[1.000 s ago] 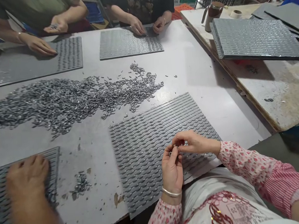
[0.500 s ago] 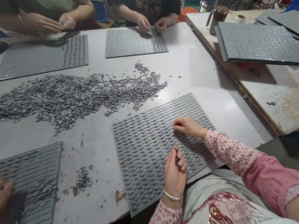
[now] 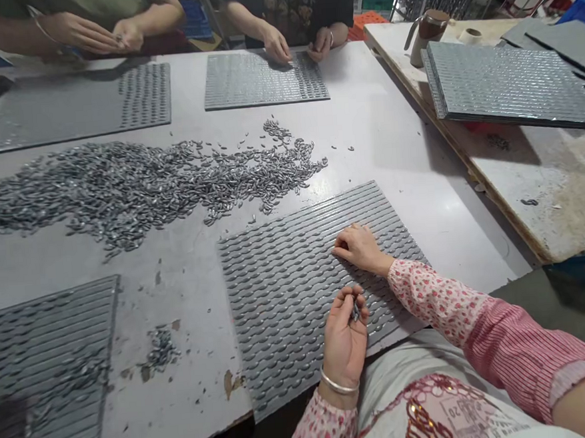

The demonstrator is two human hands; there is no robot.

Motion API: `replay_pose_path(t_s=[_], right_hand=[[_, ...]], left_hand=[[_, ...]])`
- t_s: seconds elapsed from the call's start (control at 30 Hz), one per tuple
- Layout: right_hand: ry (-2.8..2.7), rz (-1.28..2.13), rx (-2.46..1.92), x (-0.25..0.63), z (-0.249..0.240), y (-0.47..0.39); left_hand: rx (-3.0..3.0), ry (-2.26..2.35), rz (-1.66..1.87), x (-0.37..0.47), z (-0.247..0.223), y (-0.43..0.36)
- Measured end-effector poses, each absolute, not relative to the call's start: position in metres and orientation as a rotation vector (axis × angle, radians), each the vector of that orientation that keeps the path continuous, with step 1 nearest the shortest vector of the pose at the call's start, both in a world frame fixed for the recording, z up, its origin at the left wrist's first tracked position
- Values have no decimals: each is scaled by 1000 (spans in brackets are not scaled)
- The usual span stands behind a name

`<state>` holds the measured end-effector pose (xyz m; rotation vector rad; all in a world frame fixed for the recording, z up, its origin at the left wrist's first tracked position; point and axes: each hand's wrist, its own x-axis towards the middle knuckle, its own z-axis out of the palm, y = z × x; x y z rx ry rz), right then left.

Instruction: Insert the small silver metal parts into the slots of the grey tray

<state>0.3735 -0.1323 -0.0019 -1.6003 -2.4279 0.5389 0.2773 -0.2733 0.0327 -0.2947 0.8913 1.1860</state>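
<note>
A grey panel [image 3: 298, 298] with rows of wavy raised ridges lies on the table before me, its far rows straight rather than wavy. My left hand [image 3: 345, 342] is palm up above its near edge, fingers curled round several small grey oval pieces [image 3: 355, 310]. Beyond it, my right hand [image 3: 361, 249] is low over the panel with thumb and fingers together at a ridge. Whatever its fingertips hold is hidden or too small to see.
A long heap of loose grey pieces [image 3: 134, 183] spreads across the table. Ridged panels lie at left [image 3: 94, 326] and in front of two co-workers [image 3: 263, 81]. Stacked panels [image 3: 508, 84] and a brown-lidded jug [image 3: 427, 36] stand on the right-hand table.
My right hand has shifted slightly left and away from me. My left fingers have loosened, showing more of the pieces. The neighbour's hand at far left has mostly left view.
</note>
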Motion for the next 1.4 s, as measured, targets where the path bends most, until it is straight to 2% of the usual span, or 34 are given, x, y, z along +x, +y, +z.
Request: replay_pose_path(t_s=[0.17, 0.23, 0.37, 0.47, 0.6, 0.7, 0.83, 0.93, 1.03, 1.17, 1.4], right_hand=[[-2352, 641, -1505, 377, 2, -131], [-2264, 874, -1390, 386, 11, -137], [-2100, 1558, -1083, 406, 33, -161], [-1971, 1729, -1049, 412, 40, -177], [-2005, 1463, -1158, 412, 36, -182], [-2168, 1214, -1080, 411, 39, -178], [-2207, 1302, -962, 409, 43, -171], [-2042, 1404, -1165, 407, 35, -158], [-1996, 1101, -1470, 404, 21, -143], [-2223, 707, -1630, 401, 10, -132], [-2374, 548, -1731, 399, 8, -132]], left_hand=[[-290, 936, 1240, 278, 34, -269], [-273, 973, 1256, 278, 34, -267], [-189, 1046, 1311, 281, 32, -265], [-119, 1105, 1348, 286, 30, -264], [-47, 1137, 1317, 288, 29, -265], [-43, 1155, 1290, 286, 30, -265], [-85, 1176, 1288, 283, 31, -264], [-134, 1126, 1308, 282, 34, -262], [-186, 1055, 1287, 281, 37, -261], [-249, 1033, 1195, 282, 37, -263], [-238, 986, 1162, 285, 34, -265]])
